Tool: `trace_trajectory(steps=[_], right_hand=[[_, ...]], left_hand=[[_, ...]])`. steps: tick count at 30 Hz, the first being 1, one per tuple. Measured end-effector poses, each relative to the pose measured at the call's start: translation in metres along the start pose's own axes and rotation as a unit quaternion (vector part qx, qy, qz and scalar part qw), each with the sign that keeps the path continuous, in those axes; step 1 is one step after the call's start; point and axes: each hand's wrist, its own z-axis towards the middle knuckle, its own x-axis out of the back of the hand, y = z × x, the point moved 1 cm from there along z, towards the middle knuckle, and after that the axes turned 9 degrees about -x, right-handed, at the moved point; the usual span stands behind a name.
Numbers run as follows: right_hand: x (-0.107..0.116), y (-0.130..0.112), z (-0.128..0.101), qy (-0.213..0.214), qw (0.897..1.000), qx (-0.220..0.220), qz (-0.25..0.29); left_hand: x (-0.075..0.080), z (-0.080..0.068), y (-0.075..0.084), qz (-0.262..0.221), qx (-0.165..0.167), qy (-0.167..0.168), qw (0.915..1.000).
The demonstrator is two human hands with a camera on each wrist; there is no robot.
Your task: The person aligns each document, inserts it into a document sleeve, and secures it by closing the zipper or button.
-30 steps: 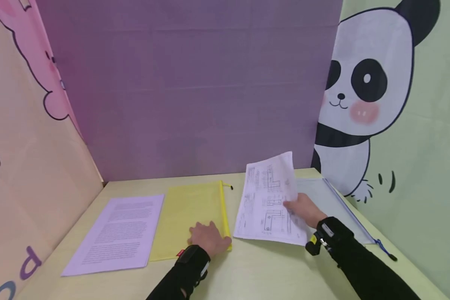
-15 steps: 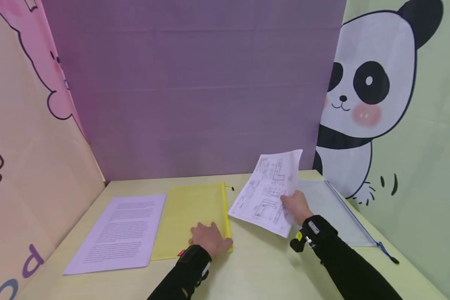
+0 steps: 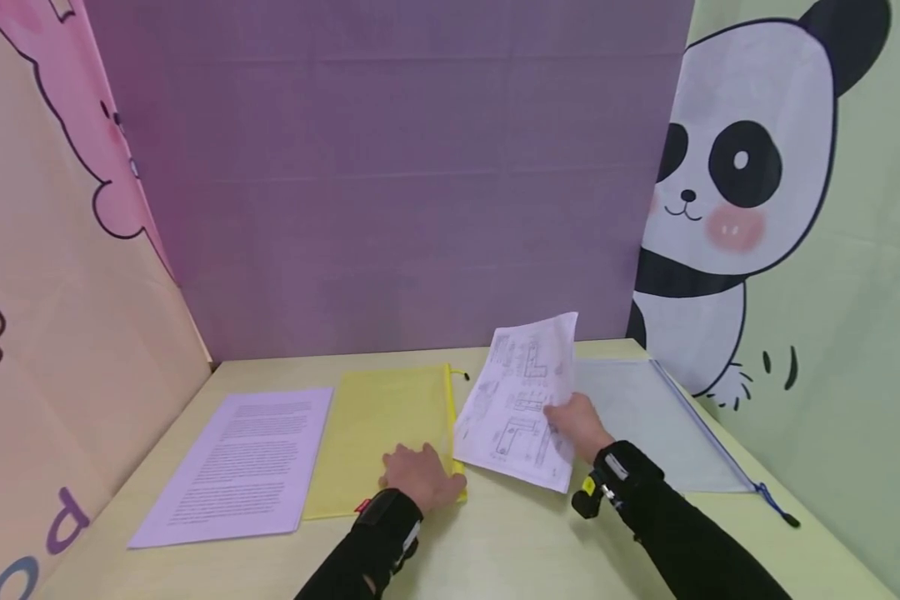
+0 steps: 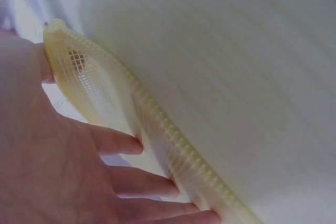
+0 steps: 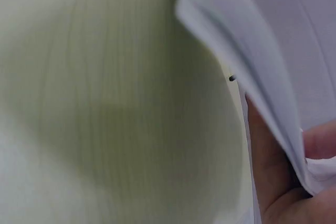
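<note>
Right hand [image 3: 581, 427]: It is pinching the drawing sheets [image 3: 513, 400] by their right side, between thumb and fingers.
Drawing sheets: They are tilting up off the table [image 3: 517, 550], between the two pouches. Their near left corner is hanging over the right edge of the yellow mesh zipper pouch [image 3: 375, 425]; I cannot tell if they are touching there.
Left hand [image 3: 422, 477]: It is resting on the near right part of the yellow mesh zipper pouch, fingers lying loose and straight, thumb touching the near right corner.
Yellow mesh zipper pouch: It is lying left of the drawing sheets, its zipper running down the right side. A little red tag [image 3: 362, 505] is showing at the near edge.
Text pages [image 3: 251, 450]: They are lying flat at the left, just beside the yellow pouch.
Blue-zip pouch [image 3: 645, 417]: It is lying at the right, a dark pull [image 3: 789, 518] hanging off its near right corner.
In the way: The drawing sheets are hiding the blue-zip pouch's left edge. The right sleeve [image 3: 705, 533] is covering some of its near edge.
Walls: A purple sheet [image 3: 405, 183] is hanging at the far side, and a panda picture [image 3: 735, 83] is peeking from the right.
</note>
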Motion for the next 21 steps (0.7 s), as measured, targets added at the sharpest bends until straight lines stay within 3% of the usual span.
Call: trace_trajectory(steps=[7, 15, 21], right_hand=[[0.004, 0.013, 0.004, -0.053, 0.999, -0.001, 0.015], [0.003, 0.022, 0.004, -0.105, 0.994, -0.001, 0.035], [0.0, 0.021, 0.004, -0.129, 0.991, -0.003, 0.036]], left_hand=[[0.004, 0.0, -0.003, -0.002, -0.016, -0.009, 0.9998], [-0.001, -0.002, -0.001, -0.014, 0.009, 0.004, 0.9999], [-0.001, -0.001, 0.001, -0.012, 0.011, 0.004, 0.9998]])
